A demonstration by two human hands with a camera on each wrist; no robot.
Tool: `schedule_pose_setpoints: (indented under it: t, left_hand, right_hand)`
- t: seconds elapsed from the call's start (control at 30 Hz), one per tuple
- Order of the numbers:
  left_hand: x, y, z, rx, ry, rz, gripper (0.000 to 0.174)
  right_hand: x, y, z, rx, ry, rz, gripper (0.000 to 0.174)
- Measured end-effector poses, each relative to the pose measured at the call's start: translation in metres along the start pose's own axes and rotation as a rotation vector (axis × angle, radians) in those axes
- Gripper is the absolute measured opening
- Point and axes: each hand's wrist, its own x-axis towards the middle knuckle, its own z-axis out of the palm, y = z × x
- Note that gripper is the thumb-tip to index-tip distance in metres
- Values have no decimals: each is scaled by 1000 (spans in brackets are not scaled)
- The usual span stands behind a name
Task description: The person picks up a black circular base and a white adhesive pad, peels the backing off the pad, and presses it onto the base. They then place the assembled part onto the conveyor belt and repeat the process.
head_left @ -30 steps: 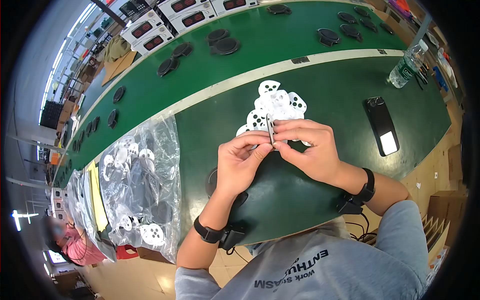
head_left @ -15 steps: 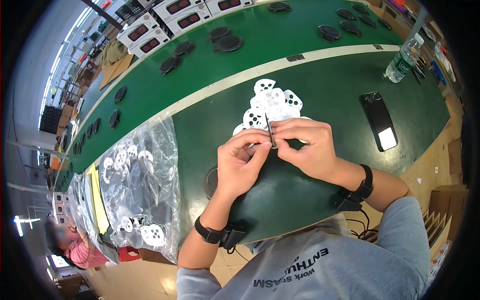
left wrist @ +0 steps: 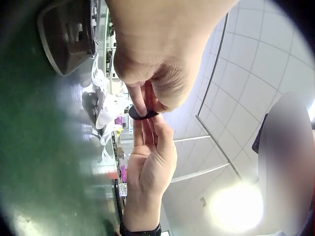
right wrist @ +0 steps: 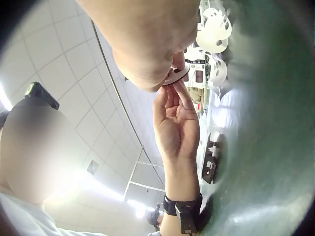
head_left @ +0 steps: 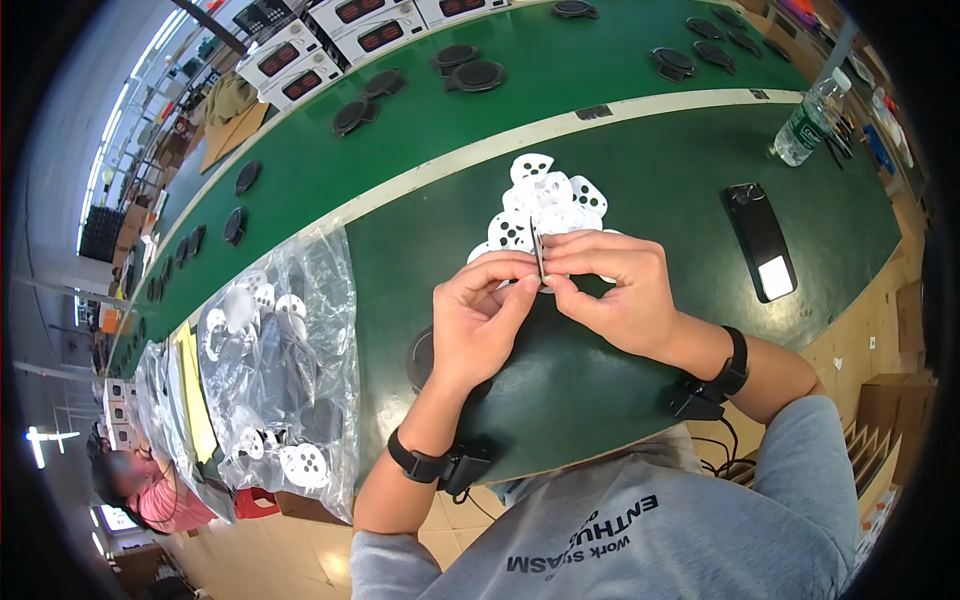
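Observation:
Between the two hands a thin disc (head_left: 537,252) stands on edge, seen almost side-on in the head view. The left hand (head_left: 482,318) pinches it from one side with thumb and fingers; the right hand (head_left: 618,290) pinches it from the other. In the left wrist view the disc (left wrist: 142,114) shows a dark face, and in the right wrist view the disc (right wrist: 178,76) shows a pale face with holes. Just beyond the fingertips lies a pile of white pieces with black dots (head_left: 552,200).
A clear plastic bag (head_left: 290,360) with more white pieces lies at the left. A dark round part (head_left: 422,360) sits beside the left forearm. To the right are a phone (head_left: 760,240) and a bottle (head_left: 808,122). Black round parts (head_left: 476,76) stand on the far table, near boxes (head_left: 380,36).
The disc has tilted slightly between the fingers, and both hands have stayed nearly in place around it. The black parts on the far table have shifted a little to the right.

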Motion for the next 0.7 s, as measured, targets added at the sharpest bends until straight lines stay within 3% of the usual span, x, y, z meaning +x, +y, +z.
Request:
schedule_pose_setpoints:
  t: [0.7]
  left_hand:
    - [-1,-5,3,-8,-3,75,12]
  right_hand:
    - [0,4,1,-19,63,-60,16]
